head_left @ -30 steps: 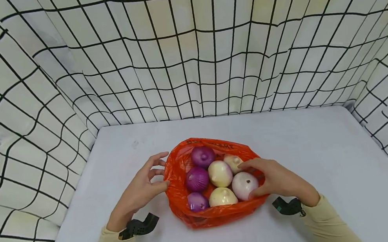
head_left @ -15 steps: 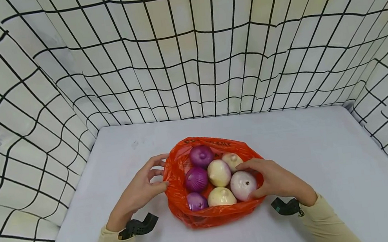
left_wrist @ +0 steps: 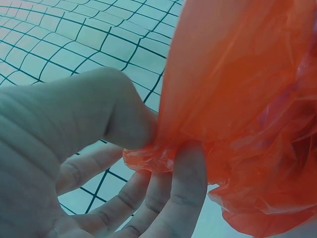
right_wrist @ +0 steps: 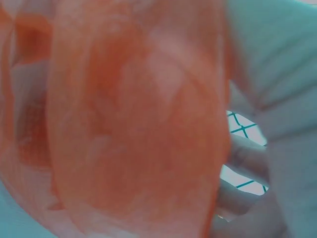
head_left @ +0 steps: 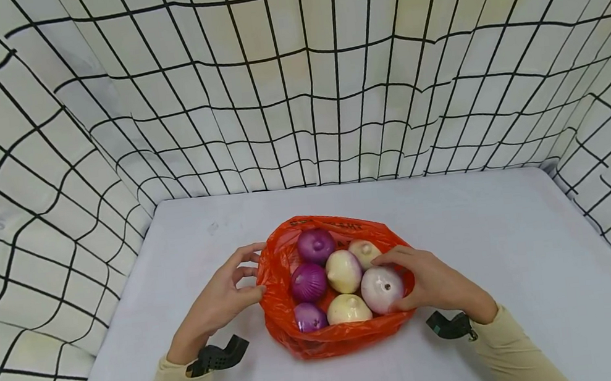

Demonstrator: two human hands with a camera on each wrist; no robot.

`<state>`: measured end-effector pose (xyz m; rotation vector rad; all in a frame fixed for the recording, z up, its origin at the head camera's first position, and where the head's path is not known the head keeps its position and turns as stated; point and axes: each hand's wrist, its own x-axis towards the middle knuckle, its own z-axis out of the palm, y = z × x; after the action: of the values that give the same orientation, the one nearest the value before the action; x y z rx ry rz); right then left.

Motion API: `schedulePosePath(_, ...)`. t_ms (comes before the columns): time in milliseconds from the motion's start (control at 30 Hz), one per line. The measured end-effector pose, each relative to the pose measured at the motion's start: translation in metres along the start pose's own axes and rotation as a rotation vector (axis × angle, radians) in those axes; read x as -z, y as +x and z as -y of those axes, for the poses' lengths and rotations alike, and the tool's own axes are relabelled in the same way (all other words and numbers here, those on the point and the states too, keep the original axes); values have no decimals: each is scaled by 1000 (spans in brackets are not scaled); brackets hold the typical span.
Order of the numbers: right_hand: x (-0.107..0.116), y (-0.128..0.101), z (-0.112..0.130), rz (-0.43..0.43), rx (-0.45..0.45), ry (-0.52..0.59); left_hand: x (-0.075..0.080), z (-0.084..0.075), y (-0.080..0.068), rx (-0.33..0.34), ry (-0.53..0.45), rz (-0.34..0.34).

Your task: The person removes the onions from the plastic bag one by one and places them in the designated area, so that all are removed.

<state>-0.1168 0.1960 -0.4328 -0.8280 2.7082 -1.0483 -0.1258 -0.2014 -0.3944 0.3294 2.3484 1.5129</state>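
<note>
An orange-red plastic bag (head_left: 349,341) sits on the white table, its mouth spread wide. Three purple onions (head_left: 308,282) lie in its left half and several whitish onions (head_left: 344,271) in its right half. My left hand (head_left: 219,302) pinches the bag's left edge; in the left wrist view the thumb and a finger squeeze the gathered plastic (left_wrist: 158,157). Over the right rim reaches my right hand (head_left: 440,279), thumb and fingers curled around a pinkish-white onion (head_left: 381,289). The bag wall (right_wrist: 138,134) hides this onion in the right wrist view.
The white table (head_left: 500,232) extends on all sides of the bag. Black netting (head_left: 313,99) over pale walls encloses the back and both sides. A dark wrist device (head_left: 224,354) is strapped near each hand.
The right hand has shifted slightly left and back, and the pinkish-white onion under its fingers has tilted and moved a little with it. The left hand stays almost still at the bag's edge.
</note>
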Motion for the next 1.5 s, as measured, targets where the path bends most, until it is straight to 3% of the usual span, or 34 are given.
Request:
schedulePosePath(333,3,0,2,-42,3,33,1,0,0,-9,-6,2)
schedulePosePath(667,7,-2,5,-104,59,124,3,4,-1,1,29,-12)
schedulePosePath(900,9,-4,6,-175,83,133,5,2,-2,28,38,-15)
schedulePosePath(1133,16,-7,7,-219,99,199,5,2,-3,25,45,-10)
schedulePosePath(1500,31,-14,6,-314,95,206,4,4,-2,11,58,-7)
